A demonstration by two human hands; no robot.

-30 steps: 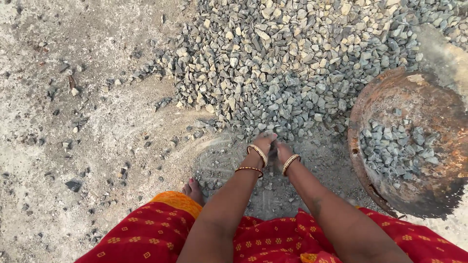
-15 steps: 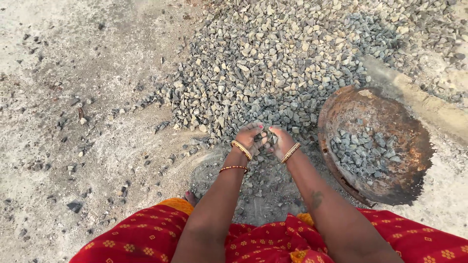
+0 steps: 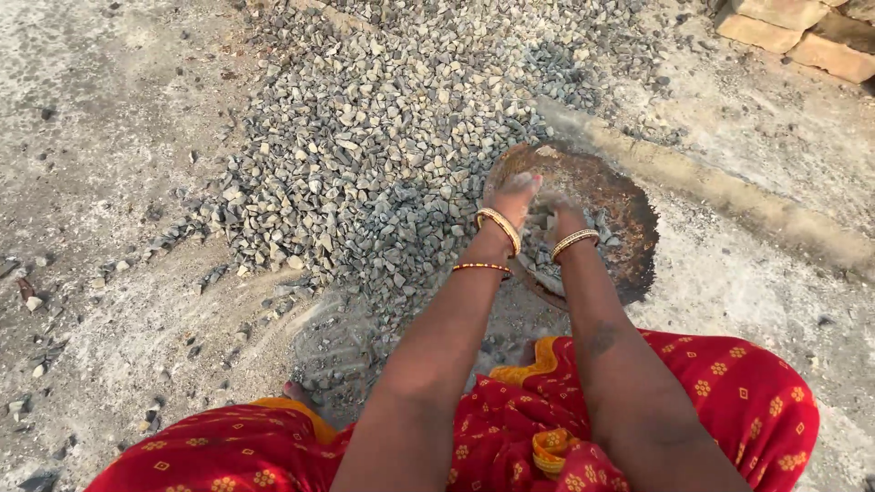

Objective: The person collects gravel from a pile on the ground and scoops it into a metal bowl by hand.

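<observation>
Rusty round pan [image 3: 629,214] sits on ground at right edge of gravel heap [image 3: 365,155], grey crushed stones [image 3: 597,228] lying inside. Both your hands over pan, side by side, nearly touching. Left hand [image 3: 515,193] above near rim, fingers stretched forward; right hand [image 3: 558,214] blurred, so you cannot tell whether it grips stones or lies loose. Gold bangles [image 3: 499,228] on both wrists. Red patterned cloth [image 3: 711,401] across your knees. Low concrete kerb [image 3: 729,191] beyond pan; bricks [image 3: 793,36] top right.

A round, shallow, rusty metal pan [image 3: 629,228] sits flat on the ground beside a heap of grey crushed stone [image 3: 365,155], holding some stones.
</observation>
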